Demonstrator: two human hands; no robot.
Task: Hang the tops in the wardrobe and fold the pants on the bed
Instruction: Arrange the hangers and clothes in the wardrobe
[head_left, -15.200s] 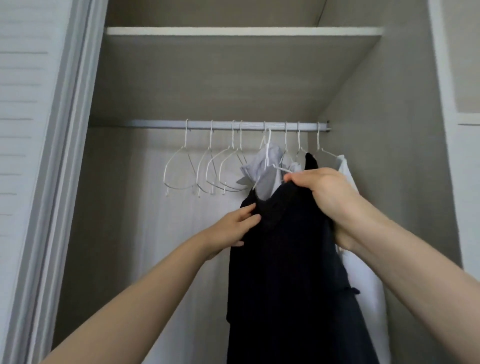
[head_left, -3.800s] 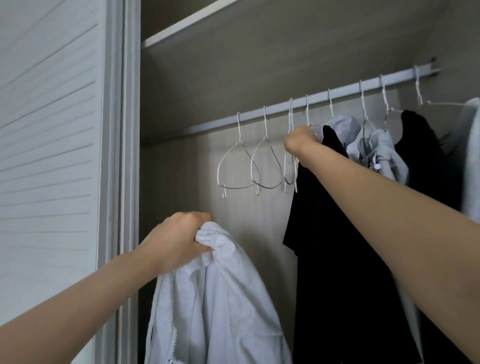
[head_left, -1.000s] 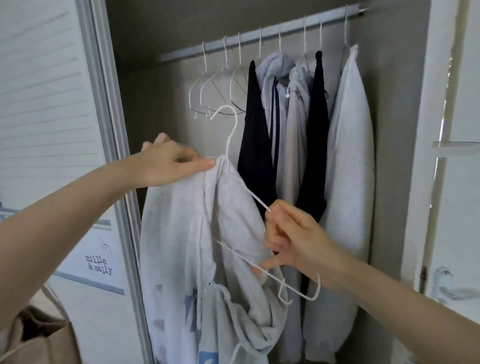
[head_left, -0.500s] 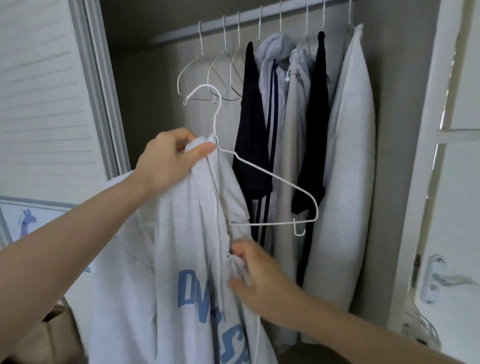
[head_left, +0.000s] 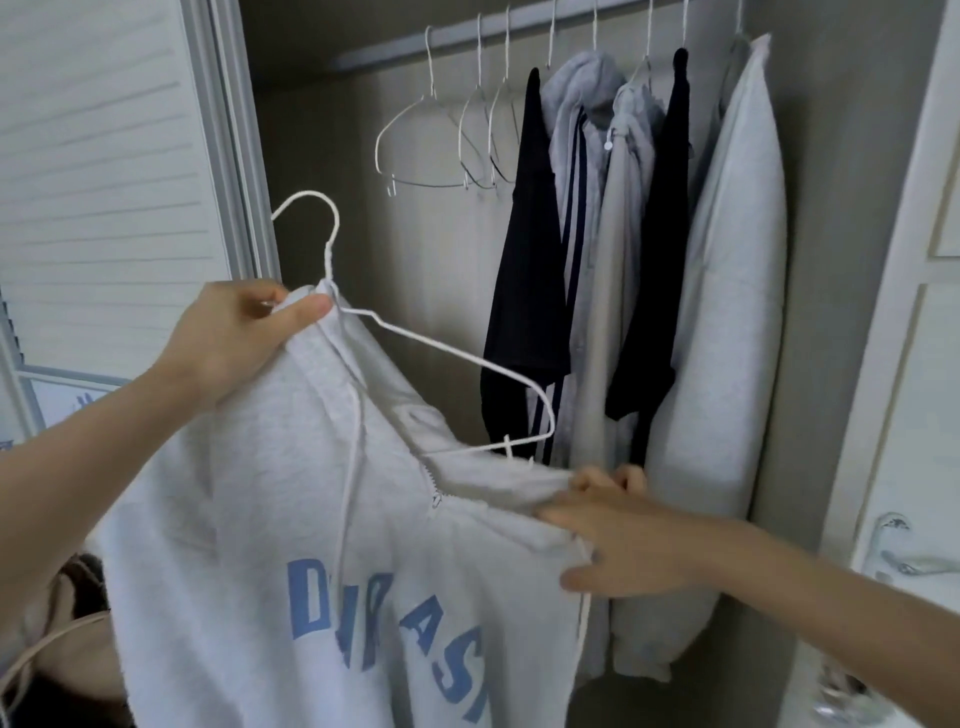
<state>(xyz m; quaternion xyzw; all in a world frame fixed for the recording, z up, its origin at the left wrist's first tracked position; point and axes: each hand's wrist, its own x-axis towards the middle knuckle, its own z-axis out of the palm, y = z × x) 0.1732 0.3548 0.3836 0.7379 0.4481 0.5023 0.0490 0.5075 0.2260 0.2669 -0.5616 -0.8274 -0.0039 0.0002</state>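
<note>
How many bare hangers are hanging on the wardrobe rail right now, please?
3: all at the rail's left end, left of the hung clothes: one leftmost, two bunched beside it. Any tucked behind the clothes would be hidden.

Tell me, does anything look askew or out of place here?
Yes. The white hanger is only half inside the grey hoodie: its right arm sticks out bare while the right hand pulls the fabric towards it. Nothing else stands out.
</note>
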